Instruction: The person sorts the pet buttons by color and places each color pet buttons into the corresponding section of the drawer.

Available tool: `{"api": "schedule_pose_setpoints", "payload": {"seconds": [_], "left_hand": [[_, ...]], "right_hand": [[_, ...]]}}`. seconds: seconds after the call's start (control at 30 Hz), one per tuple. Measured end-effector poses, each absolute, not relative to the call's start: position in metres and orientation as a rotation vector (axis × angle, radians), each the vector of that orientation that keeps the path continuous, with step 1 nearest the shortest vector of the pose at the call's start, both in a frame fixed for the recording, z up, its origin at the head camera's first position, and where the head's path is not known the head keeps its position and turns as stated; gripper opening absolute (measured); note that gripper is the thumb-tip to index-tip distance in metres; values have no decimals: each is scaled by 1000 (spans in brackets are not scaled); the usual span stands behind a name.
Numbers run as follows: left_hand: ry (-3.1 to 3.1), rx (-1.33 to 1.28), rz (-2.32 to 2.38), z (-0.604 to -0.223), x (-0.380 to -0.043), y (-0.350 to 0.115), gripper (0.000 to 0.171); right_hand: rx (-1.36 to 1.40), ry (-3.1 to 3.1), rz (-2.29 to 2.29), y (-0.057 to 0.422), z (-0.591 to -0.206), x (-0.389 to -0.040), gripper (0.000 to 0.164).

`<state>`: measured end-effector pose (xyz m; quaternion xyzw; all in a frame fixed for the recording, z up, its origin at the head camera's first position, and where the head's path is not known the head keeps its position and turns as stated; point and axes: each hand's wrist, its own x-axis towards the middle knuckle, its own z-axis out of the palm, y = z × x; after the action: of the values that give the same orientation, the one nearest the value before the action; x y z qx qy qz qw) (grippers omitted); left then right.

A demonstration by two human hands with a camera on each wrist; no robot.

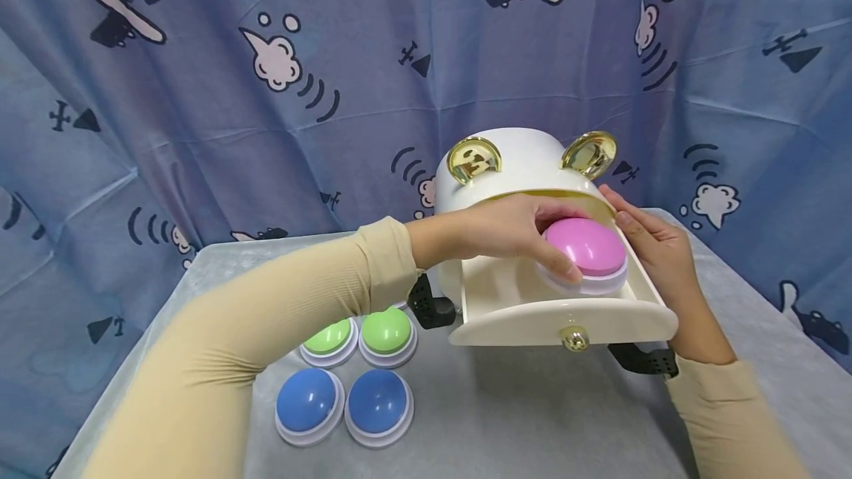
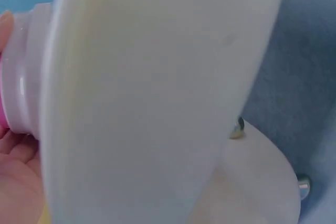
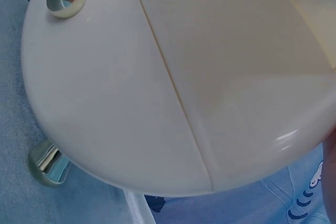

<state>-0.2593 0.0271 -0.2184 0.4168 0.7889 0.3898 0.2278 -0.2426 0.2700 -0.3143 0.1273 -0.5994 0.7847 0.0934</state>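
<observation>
In the head view, my left hand grips a pink dome button with a white base, its thumb across the near side. The button is inside the pulled-out drawer of a white rounded box with gold ears. My right hand rests against the box's right side, fingers fairly straight at the edge of the opening. In the left wrist view, the button's pale base sits between fingers, partly hidden by the drawer front. The right wrist view shows the box's smooth white shell.
Two blue dome buttons and two green ones stand on the grey table, left of the box. The left sleeve partly covers the green ones. A patterned blue curtain hangs behind the table.
</observation>
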Motion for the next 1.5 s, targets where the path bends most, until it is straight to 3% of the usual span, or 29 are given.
{"api": "schedule_pose_setpoints", "payload": {"seconds": [1.03,1.5], "left_hand": [[2149,1121,1056,-228,-263,40,69],[2285,1115,920,-232,-260,43,87]], "right_hand": [[390,-1782,2301,270,-316,-245,38],[438,-1751,2308,270,-317,-244,37]]}}
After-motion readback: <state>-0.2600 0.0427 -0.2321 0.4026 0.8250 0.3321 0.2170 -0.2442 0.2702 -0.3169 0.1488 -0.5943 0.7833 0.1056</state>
